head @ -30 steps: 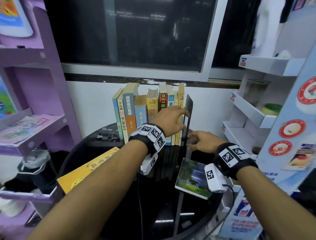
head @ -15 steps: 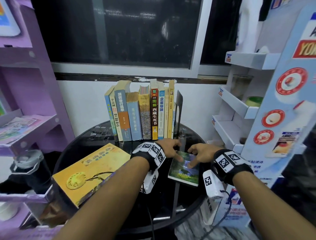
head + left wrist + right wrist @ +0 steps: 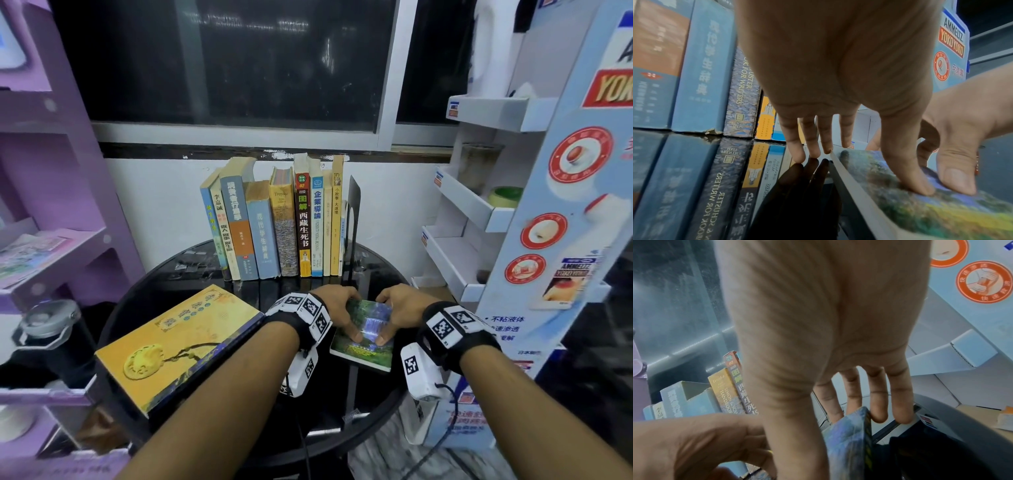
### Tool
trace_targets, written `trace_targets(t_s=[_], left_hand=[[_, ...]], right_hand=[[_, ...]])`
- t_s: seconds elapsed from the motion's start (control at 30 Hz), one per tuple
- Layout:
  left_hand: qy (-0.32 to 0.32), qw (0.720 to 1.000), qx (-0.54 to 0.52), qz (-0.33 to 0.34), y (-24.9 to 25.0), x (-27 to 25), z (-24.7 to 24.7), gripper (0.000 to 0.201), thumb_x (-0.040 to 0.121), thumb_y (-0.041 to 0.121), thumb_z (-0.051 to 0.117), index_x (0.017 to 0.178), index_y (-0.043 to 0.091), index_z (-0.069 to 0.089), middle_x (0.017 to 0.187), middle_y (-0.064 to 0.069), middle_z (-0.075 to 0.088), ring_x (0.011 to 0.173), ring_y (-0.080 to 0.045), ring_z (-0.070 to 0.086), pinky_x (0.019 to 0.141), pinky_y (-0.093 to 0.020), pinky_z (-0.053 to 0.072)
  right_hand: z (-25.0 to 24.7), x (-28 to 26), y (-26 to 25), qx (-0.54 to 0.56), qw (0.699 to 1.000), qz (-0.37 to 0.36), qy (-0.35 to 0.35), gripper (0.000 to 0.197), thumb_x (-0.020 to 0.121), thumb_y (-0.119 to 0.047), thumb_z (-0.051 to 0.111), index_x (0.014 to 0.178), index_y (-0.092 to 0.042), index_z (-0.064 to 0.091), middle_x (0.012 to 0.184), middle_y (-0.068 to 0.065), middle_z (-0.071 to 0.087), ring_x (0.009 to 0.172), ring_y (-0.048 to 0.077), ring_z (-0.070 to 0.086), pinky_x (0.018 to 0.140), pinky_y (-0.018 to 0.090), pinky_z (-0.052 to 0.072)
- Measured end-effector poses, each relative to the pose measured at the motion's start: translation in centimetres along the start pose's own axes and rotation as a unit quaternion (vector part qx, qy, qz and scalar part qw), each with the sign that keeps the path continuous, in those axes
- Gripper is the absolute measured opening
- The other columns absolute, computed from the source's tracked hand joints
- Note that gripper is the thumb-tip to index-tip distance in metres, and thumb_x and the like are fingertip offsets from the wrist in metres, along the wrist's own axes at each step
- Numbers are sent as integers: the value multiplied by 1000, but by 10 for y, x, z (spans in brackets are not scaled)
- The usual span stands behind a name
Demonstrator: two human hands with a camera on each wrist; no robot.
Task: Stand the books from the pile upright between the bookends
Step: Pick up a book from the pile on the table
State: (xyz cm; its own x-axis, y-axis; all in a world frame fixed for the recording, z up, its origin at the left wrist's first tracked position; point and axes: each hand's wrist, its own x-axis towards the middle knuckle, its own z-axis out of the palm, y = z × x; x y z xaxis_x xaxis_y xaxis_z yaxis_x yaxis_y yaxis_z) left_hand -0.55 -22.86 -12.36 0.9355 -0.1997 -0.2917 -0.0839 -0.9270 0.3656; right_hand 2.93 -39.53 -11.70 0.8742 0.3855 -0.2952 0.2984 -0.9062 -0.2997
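A small book with a landscape cover (image 3: 363,353) lies on the black round table (image 3: 239,428), in front of the upright row. My left hand (image 3: 337,308) and right hand (image 3: 399,310) both hold it, thumbs pressed on the cover and fingers over its far edge. In the left wrist view the small book (image 3: 900,203) has its far edge raised off the glass. Several books (image 3: 281,222) stand upright at the back, ending at a black bookend (image 3: 354,209) on the right. The left bookend is hidden. A large yellow book (image 3: 178,342) lies flat at the left.
A purple shelf unit (image 3: 51,205) stands at the left with a dark bottle (image 3: 44,329) beside it. A white and blue cardboard display rack (image 3: 496,205) stands close to the right of the table. A wall and dark window are behind the books.
Both hands came down from the bookend and the row to the small book. Their thumbs now press on its cover and its far edge has come up.
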Motion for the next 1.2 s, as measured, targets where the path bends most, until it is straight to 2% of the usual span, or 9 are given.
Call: trace_targets(t_s=[0.17,0.3,0.4,0.5,0.63,0.77,0.87,1.0,1.2], left_hand=[[-7,999,-37,-11,-2,1,-3,100,66,39,85,146,21,28,143,-5,45,127,-25,47,104,-37,41],[9,989,-146,-25,-5,3,-6,86,75,28,80,145,18,31,136,-6,51,119,-24,53,100,-38,45],[18,973,-227,-30,-7,2,-9,71,77,19,78,134,17,37,125,-8,57,107,-25,58,88,-37,52],[34,965,-258,-30,-11,1,-15,65,72,22,82,122,21,41,119,-10,60,108,-28,59,94,-44,50],[63,956,-288,1,-16,0,-26,57,73,14,81,111,21,39,117,-14,59,111,-30,57,95,-45,49],[121,952,-278,37,-18,2,-34,54,70,10,82,99,23,39,111,-18,59,107,-34,58,89,-50,52],[158,955,-247,44,-19,4,-43,54,69,13,83,100,23,40,107,-12,61,102,-29,60,86,-43,53],[214,953,-205,58,-17,6,-59,54,71,17,82,109,20,44,92,3,57,80,-15,56,64,-25,44],[357,924,-116,76,-18,9,-90,51,77,22,76,120,22,49,105,7,57,98,-13,56,86,-33,50]], right_hand=[[-5,-2,-2,28,999,-12,16,82,43,-28,97,114,-19,56,118,5,59,102,22,59,90,35,52],[-11,0,-3,58,997,-39,35,82,38,-30,98,105,-29,51,119,3,54,103,22,57,90,38,51],[-18,-4,-6,94,993,-56,46,78,45,-24,97,108,-27,51,118,-4,54,106,19,54,93,38,48],[-24,-7,-8,138,986,-78,44,75,47,-19,96,108,-28,53,114,-6,58,104,20,58,93,41,49],[-31,-6,-12,243,965,-87,35,53,63,3,86,101,-19,57,95,7,66,88,25,64,90,49,53],[-36,-5,-18,295,951,-86,26,29,82,4,71,98,-15,56,97,17,65,90,36,69,77,60,55],[-43,-5,-24,305,947,-101,23,25,90,1,62,107,-17,56,105,21,67,85,39,71,67,55,58],[-51,-5,-30,262,954,-113,89,26,90,-2,62,111,-17,57,99,16,69,76,35,72,66,52,60],[-54,0,-34,220,947,-99,211,19,86,-2,61,100,-15,63,84,12,70,57,22,70,46,30,57]])
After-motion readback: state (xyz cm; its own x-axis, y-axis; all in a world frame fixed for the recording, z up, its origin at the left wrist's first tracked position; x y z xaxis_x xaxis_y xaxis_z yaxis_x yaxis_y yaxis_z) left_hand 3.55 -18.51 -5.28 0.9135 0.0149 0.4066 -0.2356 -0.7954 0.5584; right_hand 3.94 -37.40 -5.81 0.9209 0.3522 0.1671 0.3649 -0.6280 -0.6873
